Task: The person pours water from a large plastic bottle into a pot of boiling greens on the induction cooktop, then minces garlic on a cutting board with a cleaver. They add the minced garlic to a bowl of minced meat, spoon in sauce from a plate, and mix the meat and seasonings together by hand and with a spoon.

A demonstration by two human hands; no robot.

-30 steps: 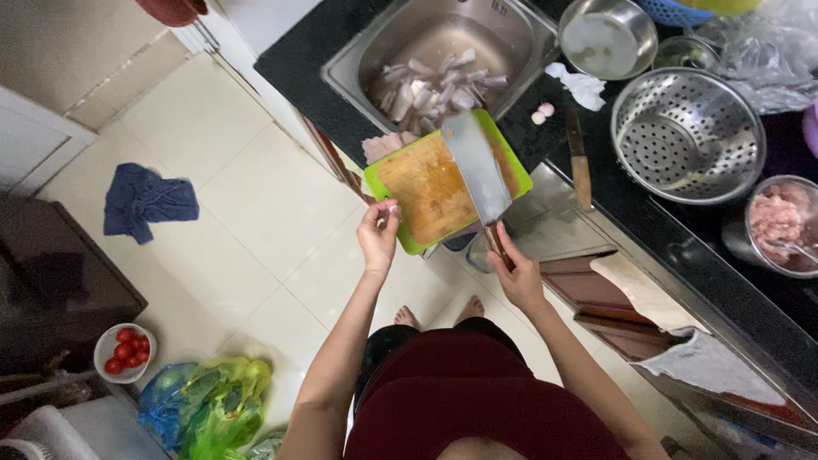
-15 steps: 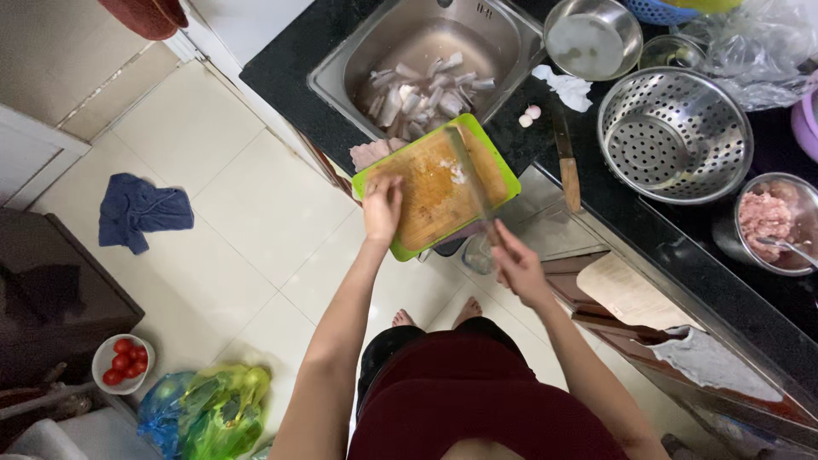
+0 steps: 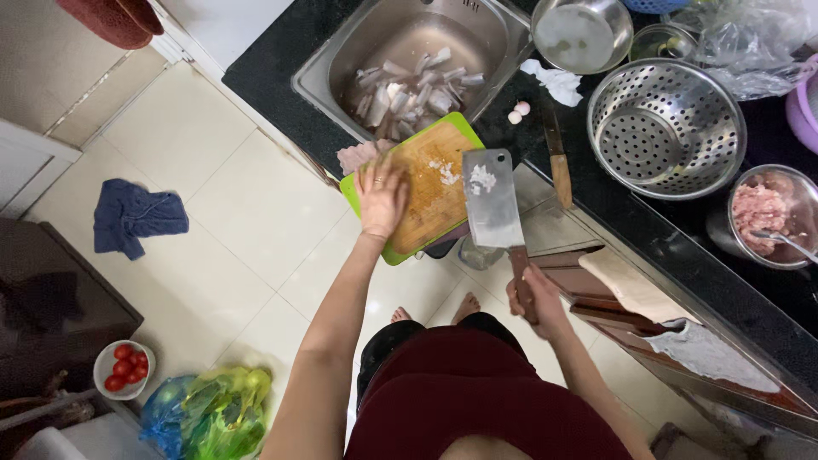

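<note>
My left hand (image 3: pixel 382 198) lies flat on a wooden cutting board with a green rim (image 3: pixel 430 183) that juts out past the counter edge below the sink. My right hand (image 3: pixel 530 296) grips the wooden handle of a cleaver (image 3: pixel 492 198). Its broad blade lies flat over the board's right side with white bits stuck to it. More white bits lie on the board near the blade. A pinkish piece of meat (image 3: pixel 356 156) lies at the board's upper left corner.
The steel sink (image 3: pixel 494 34) holds pale cut pieces. On the black counter (image 3: pixel 767 149) are a steel colander (image 3: pixel 665 128), a steel bowl (image 3: pixel 582 34), a bowl of minced meat (image 3: pixel 767 213), a knife (image 3: pixel 555 158). A blue rag (image 3: pixel 136 217), tomatoes (image 3: pixel 123 368), bagged greens (image 3: pixel 209 413) lie on the floor.
The board has swung back from tilted toward the sink to lying flat. My left hand moved onto the board's face, and the cleaver turned from edge-on to flat over the board.
</note>
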